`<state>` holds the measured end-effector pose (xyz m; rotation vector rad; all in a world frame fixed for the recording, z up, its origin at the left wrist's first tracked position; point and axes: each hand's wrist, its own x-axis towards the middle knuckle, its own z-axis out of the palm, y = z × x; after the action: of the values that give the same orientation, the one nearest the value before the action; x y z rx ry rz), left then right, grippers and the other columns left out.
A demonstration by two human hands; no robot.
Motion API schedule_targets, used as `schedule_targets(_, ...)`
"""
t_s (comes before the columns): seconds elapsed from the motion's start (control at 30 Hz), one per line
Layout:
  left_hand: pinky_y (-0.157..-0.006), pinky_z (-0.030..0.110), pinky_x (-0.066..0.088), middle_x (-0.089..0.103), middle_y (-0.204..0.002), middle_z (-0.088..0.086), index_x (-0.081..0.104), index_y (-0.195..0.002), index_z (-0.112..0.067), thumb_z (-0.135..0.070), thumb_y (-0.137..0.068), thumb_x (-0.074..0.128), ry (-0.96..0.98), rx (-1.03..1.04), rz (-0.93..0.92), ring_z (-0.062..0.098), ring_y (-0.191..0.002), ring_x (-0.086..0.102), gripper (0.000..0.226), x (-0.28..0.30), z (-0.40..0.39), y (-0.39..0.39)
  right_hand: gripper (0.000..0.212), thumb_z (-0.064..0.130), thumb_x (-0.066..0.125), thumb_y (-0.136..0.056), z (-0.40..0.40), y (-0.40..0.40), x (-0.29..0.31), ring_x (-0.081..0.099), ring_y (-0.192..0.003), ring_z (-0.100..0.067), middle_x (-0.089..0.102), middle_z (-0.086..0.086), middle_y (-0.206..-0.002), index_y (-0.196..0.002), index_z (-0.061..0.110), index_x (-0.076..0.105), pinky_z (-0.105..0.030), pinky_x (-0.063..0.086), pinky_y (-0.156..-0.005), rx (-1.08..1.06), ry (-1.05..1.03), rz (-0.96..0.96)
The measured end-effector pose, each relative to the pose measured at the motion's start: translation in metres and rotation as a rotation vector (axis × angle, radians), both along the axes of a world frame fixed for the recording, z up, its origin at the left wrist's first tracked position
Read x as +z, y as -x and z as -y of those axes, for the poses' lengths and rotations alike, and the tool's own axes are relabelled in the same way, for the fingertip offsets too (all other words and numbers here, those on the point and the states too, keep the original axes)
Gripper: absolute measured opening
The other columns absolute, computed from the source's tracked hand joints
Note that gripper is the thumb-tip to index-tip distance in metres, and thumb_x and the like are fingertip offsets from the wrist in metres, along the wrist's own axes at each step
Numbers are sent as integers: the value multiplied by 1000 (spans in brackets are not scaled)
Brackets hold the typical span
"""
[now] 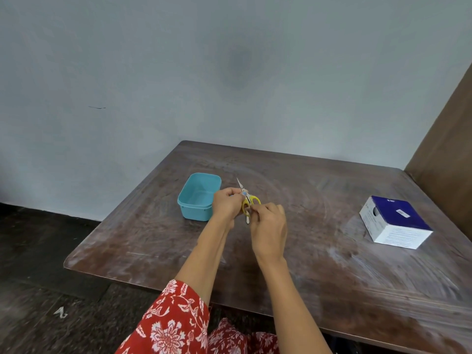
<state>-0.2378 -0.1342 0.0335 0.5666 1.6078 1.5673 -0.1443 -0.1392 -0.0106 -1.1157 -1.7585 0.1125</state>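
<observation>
Small scissors point(251, 199) with yellow handles and thin metal blades pointing away from me hang just above the brown table point(319, 251). My left hand point(227, 204) grips them near the blade base, fingers curled round. My right hand point(268, 223) pinches a small pale, flat strip point(247, 219) just below the handles; what it is cannot be told. An open turquoise plastic box point(198, 198), with nothing visible inside, stands right beside my left hand on the left.
A blue and white cardboard box point(394, 222) lies at the table's right side. A grey wall runs behind the table, and a brown panel point(444, 154) rises at the right. Dark floor lies to the left.
</observation>
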Motion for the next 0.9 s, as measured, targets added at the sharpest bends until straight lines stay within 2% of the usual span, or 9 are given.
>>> schedule_targets(0.2, -51, 25, 50, 58, -64, 7, 59, -68, -12, -4, -87, 58, -24, -32, -34, 14, -55, 52, 21, 0, 0, -7, 12, 9, 62, -75, -3, 4, 12, 53, -63, -27, 60, -6, -64, -76, 13, 73, -35, 47, -56, -31, 30, 37)
schedule_targets(0.33, -54, 27, 50, 65, -80, 16, 61, -69, -12, -6, -85, 61, -18, 0, -69, 21, -60, 57, 18, 3, -3, -3, 8, 6, 71, -73, 3, 2, 12, 55, -61, -29, 63, -6, -62, -73, 14, 73, -36, 44, -57, -106, 104, 90)
schedule_targets(0.43, -41, 18, 43, 65, -80, 16, 61, -70, -13, -6, -86, 61, -5, -8, -89, 19, -58, 56, 17, 1, -1, -4, 8, 6, 72, -72, 6, 4, 15, 56, -62, -29, 65, -7, -64, -73, 14, 74, -35, 42, -59, -123, 161, 104)
schedule_targets(0.57, -37, 16, 41, 59, -67, 8, 58, -68, -13, -5, -88, 58, -12, -32, -83, 14, -53, 52, 21, 3, 1, -6, 10, 6, 71, -73, 1, 7, 21, 56, -64, -27, 65, -6, -65, -74, 15, 74, -37, 43, -60, -91, 125, 96)
schedule_targets(0.6, -38, 17, 42, 59, -68, 9, 59, -69, -12, -4, -88, 58, -12, -28, -87, 15, -53, 52, 20, 4, 0, -4, 10, 6, 72, -72, 1, 7, 21, 56, -63, -27, 65, -5, -64, -74, 16, 74, -35, 42, -59, -93, 121, 102)
schedule_targets(0.67, -53, 26, 54, 64, -76, 14, 60, -73, -10, -4, -87, 59, -13, -12, -91, 18, -57, 56, 16, 5, -1, -1, 10, 7, 73, -73, 3, 6, 18, 56, -63, -27, 65, -4, -63, -75, 17, 74, -32, 37, -59, -107, 116, 107)
schedule_targets(0.7, -63, 34, 56, 65, -81, 16, 61, -74, -9, -5, -87, 59, -8, -7, -97, 21, -60, 58, 14, 5, -1, 0, 9, 8, 73, -74, 4, 5, 16, 56, -63, -27, 66, -4, -64, -75, 17, 74, -31, 36, -60, -110, 116, 93)
schedule_targets(0.77, -73, 42, 56, 67, -86, 19, 61, -73, -10, -5, -87, 60, -5, -9, -106, 25, -65, 60, 14, 4, -1, 2, 7, 8, 71, -76, 7, 3, 13, 57, -64, -26, 66, -4, -66, -77, 15, 74, -31, 36, -61, -97, 132, 53)
schedule_targets(0.9, -71, 44, 55, 67, -81, 18, 61, -70, -11, -7, -87, 60, -8, -5, -121, 22, -57, 60, 17, 1, 1, 3, 6, 13, 68, -80, 12, -3, 11, 57, -69, -28, 67, -6, -71, -80, 15, 74, -34, 40, -64, -81, 222, -24)
